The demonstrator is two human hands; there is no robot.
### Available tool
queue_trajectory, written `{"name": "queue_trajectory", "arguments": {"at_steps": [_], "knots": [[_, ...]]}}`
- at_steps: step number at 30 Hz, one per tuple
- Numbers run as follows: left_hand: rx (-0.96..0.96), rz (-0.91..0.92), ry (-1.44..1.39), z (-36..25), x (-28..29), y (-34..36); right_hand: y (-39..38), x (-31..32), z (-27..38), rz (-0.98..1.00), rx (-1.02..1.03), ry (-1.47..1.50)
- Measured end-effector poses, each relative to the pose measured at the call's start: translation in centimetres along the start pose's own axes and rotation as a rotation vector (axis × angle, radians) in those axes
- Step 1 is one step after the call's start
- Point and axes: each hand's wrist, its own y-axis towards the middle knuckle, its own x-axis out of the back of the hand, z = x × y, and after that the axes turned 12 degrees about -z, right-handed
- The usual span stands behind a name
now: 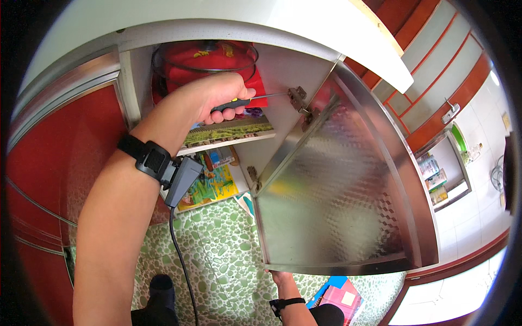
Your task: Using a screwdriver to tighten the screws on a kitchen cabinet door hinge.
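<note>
My left hand (228,99) is wrapped round the dark handle of a screwdriver (239,103), which has yellow-green marks. Its thin shaft points right, and the tip meets the upper hinge (297,100) on the cabinet's side wall. The cabinet door (331,201), a silver-framed panel with a shiny patterned inner face, stands swung out to the right. Low down, my right hand (281,278) grips that door at its bottom edge; some of its fingers are hidden behind it. A lower hinge (253,175) sits near the door's bottom corner.
Inside the cabinet are a red item under a round glass lid (206,57) and a shelf (228,142) with colourful printed packages. A white countertop (217,16) overhangs above. Red and blue folders (340,296) lie on the green pebble-patterned floor (217,239). A black cable (182,255) hangs from my left wrist device.
</note>
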Motion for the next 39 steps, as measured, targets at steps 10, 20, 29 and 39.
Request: {"name": "queue_trajectory", "arguments": {"at_steps": [10, 20, 29, 39], "knots": [[-0.077, -0.001, -0.009, -0.3, -0.1, -0.4, -1.2, -0.3, 2.3, 0.035, 0.090, -0.020], [-0.081, -0.021, -0.014, 0.0, -0.2, -0.2, -1.7, -1.0, 2.1, 0.042, 0.065, 0.020], [-0.110, 0.000, 0.013, -0.3, -0.4, -0.1, 0.0, 1.0, 0.7, 0.001, 0.006, 0.002], [-0.091, -0.017, 0.046, -0.5, -0.2, -1.5, -3.5, -2.7, 2.3, 0.037, -0.025, -0.134]]}}
